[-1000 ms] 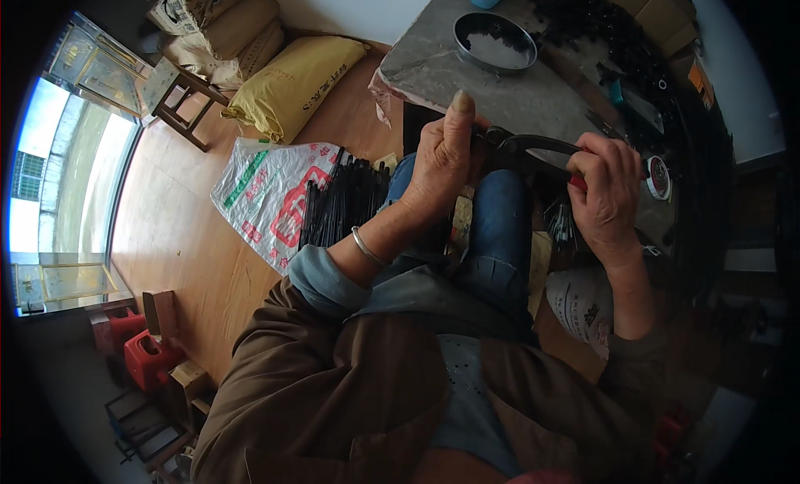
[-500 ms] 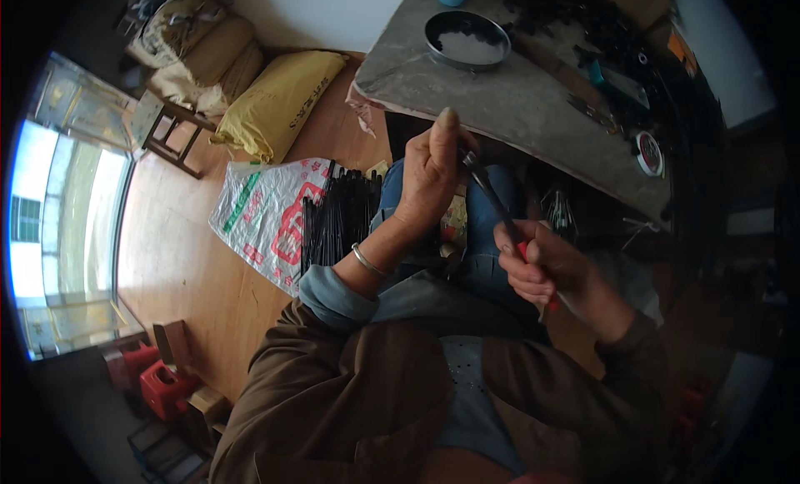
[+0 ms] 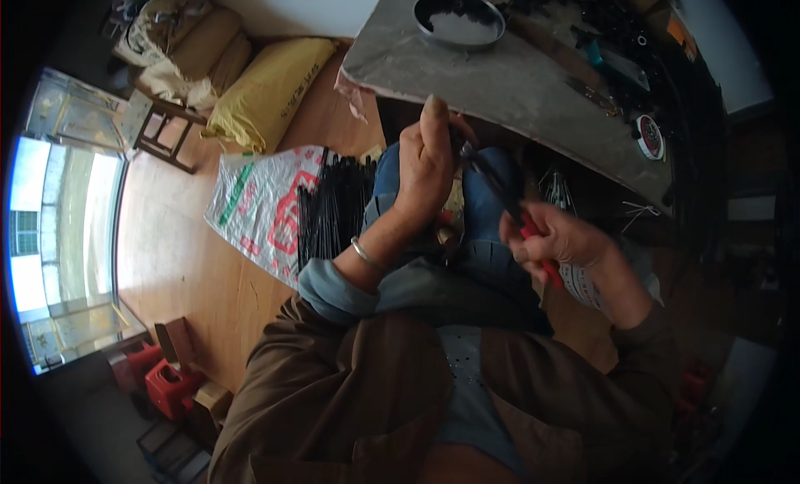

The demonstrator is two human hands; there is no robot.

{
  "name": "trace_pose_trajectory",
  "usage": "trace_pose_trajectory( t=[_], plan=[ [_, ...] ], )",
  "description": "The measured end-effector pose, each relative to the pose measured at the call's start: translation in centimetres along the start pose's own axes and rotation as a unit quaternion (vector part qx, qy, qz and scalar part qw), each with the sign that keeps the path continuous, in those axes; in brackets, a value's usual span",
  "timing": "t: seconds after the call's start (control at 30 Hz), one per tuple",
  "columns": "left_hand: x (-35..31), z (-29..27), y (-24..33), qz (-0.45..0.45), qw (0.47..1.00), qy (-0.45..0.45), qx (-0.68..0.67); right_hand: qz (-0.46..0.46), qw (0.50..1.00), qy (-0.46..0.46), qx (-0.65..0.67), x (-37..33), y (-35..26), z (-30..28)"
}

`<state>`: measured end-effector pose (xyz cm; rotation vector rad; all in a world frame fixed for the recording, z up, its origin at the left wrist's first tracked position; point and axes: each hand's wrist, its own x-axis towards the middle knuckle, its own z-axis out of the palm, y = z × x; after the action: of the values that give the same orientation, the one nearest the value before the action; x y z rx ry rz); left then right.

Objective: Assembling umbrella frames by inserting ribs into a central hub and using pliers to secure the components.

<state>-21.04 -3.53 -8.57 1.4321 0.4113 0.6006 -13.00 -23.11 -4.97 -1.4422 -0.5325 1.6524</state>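
Closest in, the brown coat [image 3: 333, 392] spreads across the person's body, and ahead of it both hands are raised over the knees, short of the bench's front edge. The right hand [image 3: 560, 238], slightly blurred, is wrapped around the red grips of a pair of dark pliers [image 3: 503, 188], which slant up and leftward through the air until their head comes right beside the left hand [image 3: 425, 169]. That hand has its fingers curled in and its thumb standing up; whether they pinch anything at the tool's head cannot be told. A pale bangle [image 3: 363, 251] circles the left wrist.

Beside the left knee lies a bundle of thin black rods [image 3: 335, 207], next to a white plastic sheet [image 3: 265, 205] printed in red and green. Beneath the bench's front edge, past the right knee, a bunch of thin pale strands [image 3: 557, 190] shows.

On the grey bench [image 3: 433, 71], a round red-and-white tin [image 3: 649, 138] sits toward the front edge's right end. Deeper in is a teal object [image 3: 597, 55]; near the left corner stands a round metal pan [image 3: 460, 35] with dark bits and pale matter inside. Off that corner, a full yellow sack [image 3: 271, 92] lies on the floor, with a small wooden stool [image 3: 154, 125] and piled tan sacks [image 3: 200, 55] beyond.
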Motion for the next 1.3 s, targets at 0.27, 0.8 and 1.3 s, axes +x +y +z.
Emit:
trace_pose_trajectory(
  t=[0.27, 0.8, 1.3],
  plan=[
    [0.2, -0.3, -0.4, -0.027, 0.998, 0.002, -0.056, -0.1, 0.979, -0.024, 0.175, 0.6, 2.0, 0.6],
    [0.6, -1.1, -1.0, -0.02, 0.997, -0.011, -0.075, -0.013, 0.993, -0.024, 0.117, 0.7, -0.8, 1.5],
    [0.7, -1.8, 0.0, -0.11, 0.984, -0.123, -0.067, -0.029, 0.996, -0.018, 0.078, 0.6, -0.4, 1.6]
  ],
)
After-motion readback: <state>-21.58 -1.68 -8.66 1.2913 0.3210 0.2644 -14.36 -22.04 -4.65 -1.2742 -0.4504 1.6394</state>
